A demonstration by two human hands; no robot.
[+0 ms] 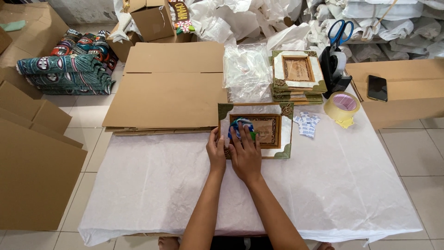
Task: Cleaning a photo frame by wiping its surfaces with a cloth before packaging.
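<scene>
A white picture frame (277, 139) with green corners and a brown inner border lies flat on the white paper sheet (185, 185) covering the table. My right hand (246, 155) presses a blue and white cloth (240, 126) onto the frame's left part. Beside it, my left hand (216, 150) rests on the frame's left edge with its fingers together on the rim. Both forearms reach in from the bottom of the view.
A stack of similar frames (298, 74) stands behind, with clear plastic bags (247, 69) to its left. Flat cardboard sheets (169, 88) lie at the left. A tape roll (341, 105), tape dispenser with scissors (335, 60), small white packets (306, 123) and a phone (377, 88) are at the right.
</scene>
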